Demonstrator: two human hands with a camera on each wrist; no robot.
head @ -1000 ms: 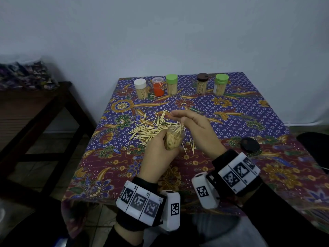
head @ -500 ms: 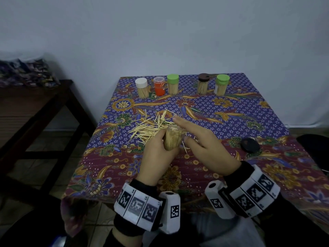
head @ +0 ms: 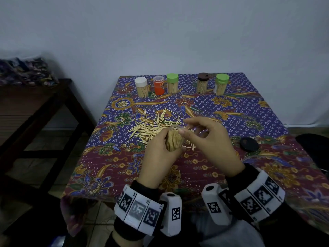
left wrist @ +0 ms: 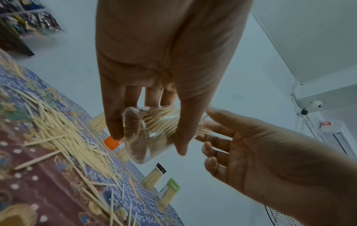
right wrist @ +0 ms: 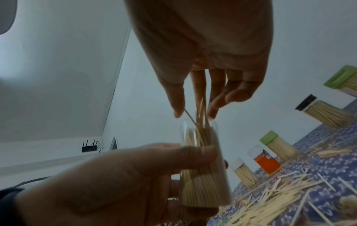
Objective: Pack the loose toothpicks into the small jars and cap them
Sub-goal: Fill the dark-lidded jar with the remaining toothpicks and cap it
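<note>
Item: open jar [head: 174, 139], nearly full, gripped in our left hand [head: 160, 154] above the surface [head: 249, 111]. Our right hand [head: 211, 139] pinches toothpicks [right wrist: 201, 113] into its mouth. Risk: we judge crowding could jam or spill sticks.

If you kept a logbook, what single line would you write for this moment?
left hand: holds clear plastic jar of toothpicks | right hand: feeds wooden toothpicks into mouth | loose pile: on tablecloth | black round cap: off
</note>
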